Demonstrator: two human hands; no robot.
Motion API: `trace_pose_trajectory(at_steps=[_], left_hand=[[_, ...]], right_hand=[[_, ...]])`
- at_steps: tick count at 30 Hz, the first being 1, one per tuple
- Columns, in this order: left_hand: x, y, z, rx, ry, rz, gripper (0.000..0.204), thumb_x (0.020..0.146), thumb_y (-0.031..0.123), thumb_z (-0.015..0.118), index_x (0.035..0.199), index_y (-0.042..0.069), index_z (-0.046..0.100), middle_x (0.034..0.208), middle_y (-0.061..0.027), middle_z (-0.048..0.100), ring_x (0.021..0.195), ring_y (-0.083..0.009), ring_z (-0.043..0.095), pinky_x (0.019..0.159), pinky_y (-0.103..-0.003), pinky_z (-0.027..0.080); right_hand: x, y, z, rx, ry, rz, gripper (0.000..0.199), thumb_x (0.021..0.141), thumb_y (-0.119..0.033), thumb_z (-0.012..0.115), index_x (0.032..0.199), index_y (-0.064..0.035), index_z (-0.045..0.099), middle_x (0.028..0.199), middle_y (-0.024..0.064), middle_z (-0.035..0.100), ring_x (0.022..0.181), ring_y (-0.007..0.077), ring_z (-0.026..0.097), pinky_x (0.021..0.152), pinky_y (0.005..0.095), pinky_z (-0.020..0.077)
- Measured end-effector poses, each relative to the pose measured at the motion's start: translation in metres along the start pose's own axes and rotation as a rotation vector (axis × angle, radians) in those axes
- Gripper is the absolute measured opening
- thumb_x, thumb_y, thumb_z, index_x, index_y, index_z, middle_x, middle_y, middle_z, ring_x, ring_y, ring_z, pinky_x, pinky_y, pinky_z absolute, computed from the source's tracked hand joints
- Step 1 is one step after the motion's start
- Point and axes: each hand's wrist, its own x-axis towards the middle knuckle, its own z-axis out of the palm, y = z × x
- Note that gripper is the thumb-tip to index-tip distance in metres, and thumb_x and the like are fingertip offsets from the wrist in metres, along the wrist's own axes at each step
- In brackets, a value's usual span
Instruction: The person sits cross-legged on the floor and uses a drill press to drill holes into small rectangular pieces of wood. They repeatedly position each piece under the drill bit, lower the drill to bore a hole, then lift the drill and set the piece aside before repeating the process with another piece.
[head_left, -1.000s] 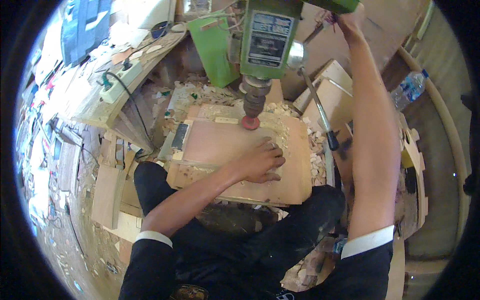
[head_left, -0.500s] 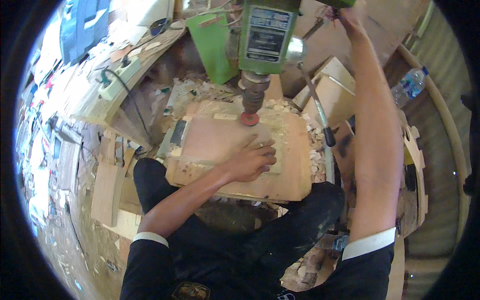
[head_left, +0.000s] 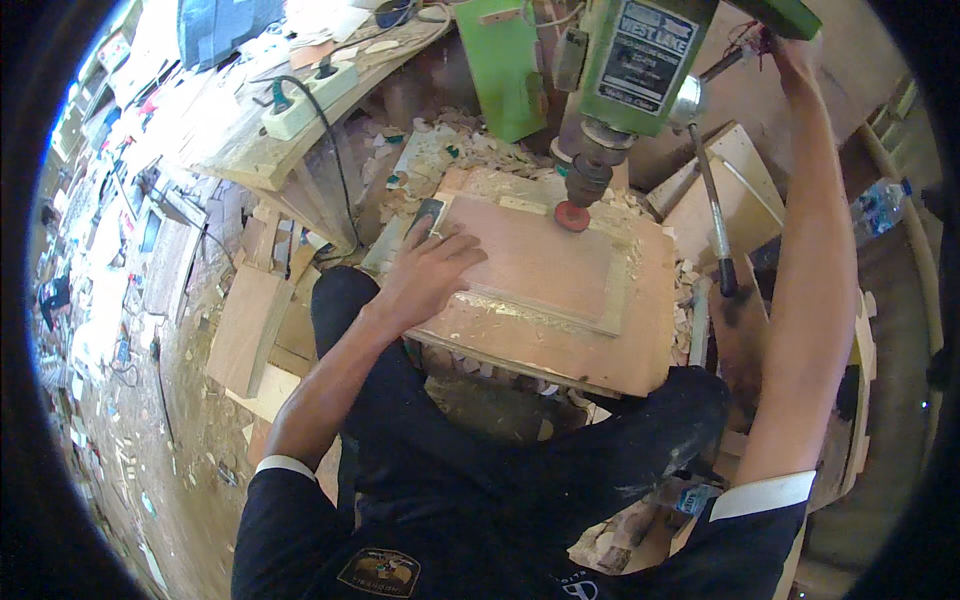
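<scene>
A thin wooden board (head_left: 540,265) lies on a larger wooden panel (head_left: 640,350) under a green drill press (head_left: 640,60). The chuck (head_left: 590,180) carries a small red disc-shaped bit (head_left: 572,216), which hangs over the board's far edge. My left hand (head_left: 430,275) rests at the board's left end, fingers apart. Its fingertips touch or lie just beside a small dark rectangular block (head_left: 427,215). Far up on the right, my right hand (head_left: 795,50) is raised at the machine's upper side near some thin wires; its fingers are mostly hidden.
A black-tipped feed lever (head_left: 722,240) slants down right of the chuck. Wood chips lie around the panel. On the left, a wooden bench (head_left: 240,160) bears a power strip (head_left: 310,105) with a cable. Wood offcuts (head_left: 720,185) and a plastic bottle (head_left: 880,205) are at right.
My left hand has moved from the board's middle to its left end, by the dark block. The whole view has shifted, while my right hand stays up at the machine.
</scene>
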Motion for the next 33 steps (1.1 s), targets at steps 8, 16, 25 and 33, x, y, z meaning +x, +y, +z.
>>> trace_pose_trajectory(at_steps=[8,16,25,33], left_hand=[[0.028,0.044,0.002,-0.133,-0.056,0.207,0.049,0.086,0.019,0.073,0.133,0.014,0.061,0.146,-0.0081,0.055,0.143,-0.0294,0.045,0.125,-0.054,0.023],[0.105,0.094,0.062,-0.339,-0.128,0.62,0.038,0.087,0.021,0.073,0.121,0.009,0.064,0.14,-0.0129,0.054,0.135,-0.0354,0.048,0.115,-0.049,0.038],[0.104,0.093,0.075,-0.366,-0.082,0.654,0.028,0.089,0.015,0.071,0.115,0.007,0.064,0.133,-0.0111,0.057,0.133,-0.0365,0.047,0.113,-0.047,0.041],[0.104,0.091,0.08,-0.46,-0.112,0.657,0.025,0.092,0.016,0.067,0.115,0.006,0.064,0.129,-0.013,0.059,0.139,-0.0398,0.045,0.114,-0.047,0.041]], right_hand=[[-0.005,-0.014,-0.005,0.211,0.076,0.122,0.027,0.098,-0.027,0.066,0.082,-0.004,0.066,0.072,0.0036,0.062,0.066,0.0124,0.054,0.058,0.0342,0.0449],[-0.024,-0.058,-0.044,0.274,0.095,0.172,0.027,0.102,-0.024,0.062,0.086,-0.0029,0.065,0.071,0.0009,0.057,0.061,0.0095,0.05,0.053,0.0311,0.0413],[-0.064,-0.104,-0.099,0.233,0.024,0.141,0.03,0.102,-0.029,0.065,0.094,-0.0001,0.067,0.079,-0.0006,0.062,0.071,0.0079,0.05,0.063,0.0269,0.0413],[-0.128,-0.153,-0.158,0.009,-0.122,0.141,0.032,0.101,-0.027,0.065,0.092,0.0037,0.062,0.075,0.0064,0.06,0.07,0.0126,0.05,0.064,0.0321,0.0429]])
